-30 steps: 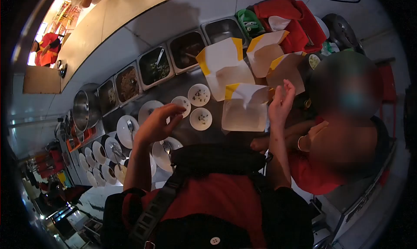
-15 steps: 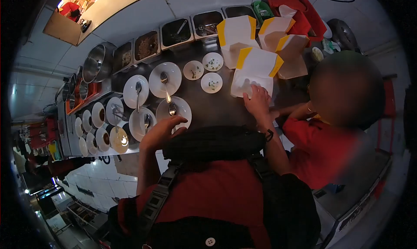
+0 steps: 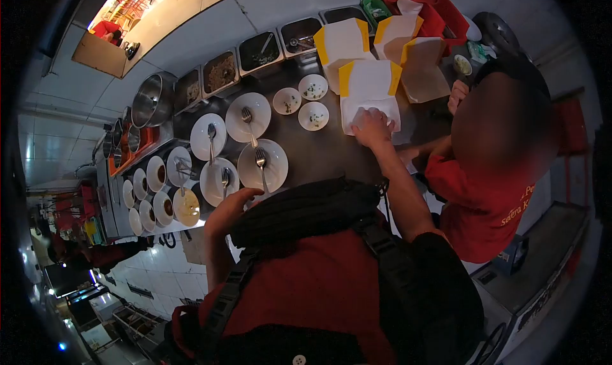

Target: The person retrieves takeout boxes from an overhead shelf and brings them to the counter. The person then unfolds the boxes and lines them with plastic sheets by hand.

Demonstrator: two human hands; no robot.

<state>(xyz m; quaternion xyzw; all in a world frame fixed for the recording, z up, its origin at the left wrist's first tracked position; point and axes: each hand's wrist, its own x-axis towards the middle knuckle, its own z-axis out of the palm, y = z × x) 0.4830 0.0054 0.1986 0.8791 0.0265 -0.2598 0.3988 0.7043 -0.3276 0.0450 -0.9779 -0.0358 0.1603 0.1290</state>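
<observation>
My right hand [image 3: 372,126] rests inside the nearest open takeaway box [image 3: 371,78], which is white inside with yellow flaps. Its fingers are spread and press on a white paper liner [image 3: 389,113] there. At the counter's near edge, my left hand [image 3: 236,204] has its fingers stretched out beside a white plate [image 3: 278,164]. It holds nothing that I can see. A fork [image 3: 261,164] lies on that plate. Three small white bowls [image 3: 313,116] with green bits stand left of the box.
A co-worker in a red shirt [image 3: 484,212] stands close at my right, arms over the counter. More open boxes [image 3: 424,75] stand behind. Metal food pans [image 3: 259,49] line the back. Several plates and bowls [image 3: 187,207] with cutlery or sauce fill the left side.
My right hand has shifted slightly on the liner, fingers more bent. My left hand has drawn back from the plate. The co-worker has leaned, with one hand now raised near the small bowl.
</observation>
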